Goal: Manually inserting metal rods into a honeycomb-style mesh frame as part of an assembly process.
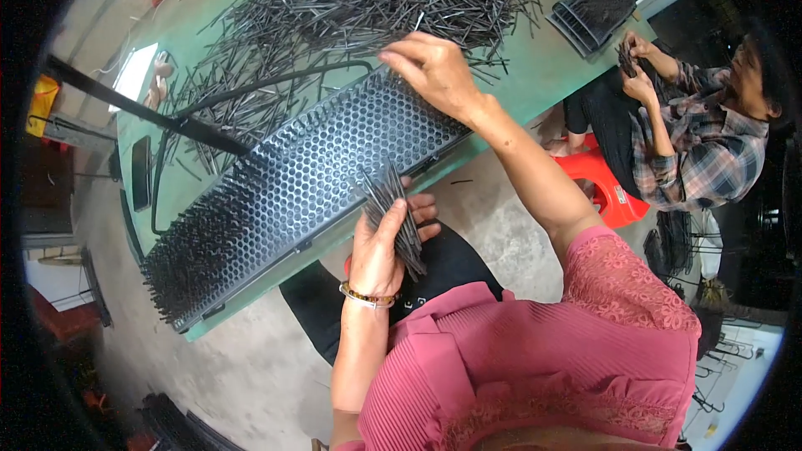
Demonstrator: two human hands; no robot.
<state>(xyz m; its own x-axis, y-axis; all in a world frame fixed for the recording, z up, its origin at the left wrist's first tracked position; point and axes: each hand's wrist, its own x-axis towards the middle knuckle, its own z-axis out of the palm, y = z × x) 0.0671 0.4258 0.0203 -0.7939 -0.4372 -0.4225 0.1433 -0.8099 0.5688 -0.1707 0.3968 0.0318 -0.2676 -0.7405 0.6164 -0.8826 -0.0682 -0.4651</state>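
In my left hand (pixel 380 242) is a bundle of thin dark rods (pixel 394 213), held between thumb and fingers above my lap. My right hand (pixel 434 71) is over the far right edge of a long perforated rack (pixel 326 138). Its thumb and fingertips are pressed together, and whatever they pinch is too small to make out. The rack is covered in a honeycomb of round holes. Upright dark rods (pixel 196 250) crowd its left end, and more line its far edge. The middle and near right holes show bare.
A large heap of loose dark rods (pixel 376 0) covers the far part of the green table (pixel 518 92). A black metal frame (pixel 154 121) arches over the rack's left. At right, a co-worker (pixel 702 134) handles rods beside a smaller filled rack (pixel 593 17) and red stool (pixel 601 184).
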